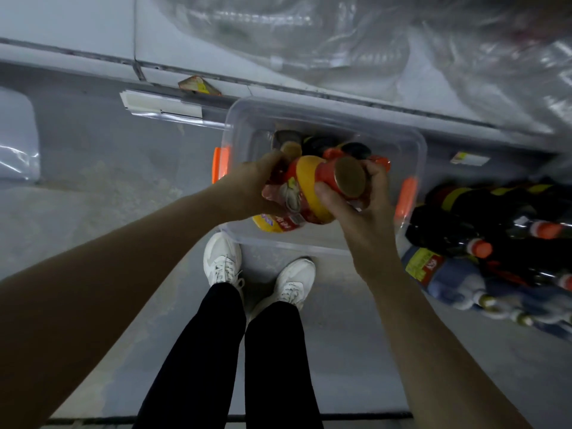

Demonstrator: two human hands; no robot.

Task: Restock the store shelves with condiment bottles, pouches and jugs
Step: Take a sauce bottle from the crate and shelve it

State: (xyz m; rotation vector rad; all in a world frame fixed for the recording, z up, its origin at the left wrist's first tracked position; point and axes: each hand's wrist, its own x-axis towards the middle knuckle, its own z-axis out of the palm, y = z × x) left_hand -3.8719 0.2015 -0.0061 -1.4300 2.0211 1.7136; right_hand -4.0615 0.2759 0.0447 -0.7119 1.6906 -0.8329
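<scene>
Head view, centre: right hand (362, 212) grips the yellow bottle (309, 187) by its neck, left hand (250, 187) grips a second bottle (291, 150) over the bin (309, 110); best, I think, to lift them straight up.

One head-worn wide-angle camera looks nearly straight down, close over the clear bin (325, 117).

The bin (322, 116) sits on the floor (93, 196) just ahead of the person's shoes (223, 258), with the shelf edge (93, 54) behind it. Over the bin's near side, the left hand (250, 187) and right hand (362, 205) hold a bottle (312, 193) between them. Loose bottles (356, 150) lie inside the bin beneath. To the bin's right lies a bottle cluster (483, 230), apparently on the floor. Wrapped packs (294, 32) rest on the shelf beyond.
</scene>
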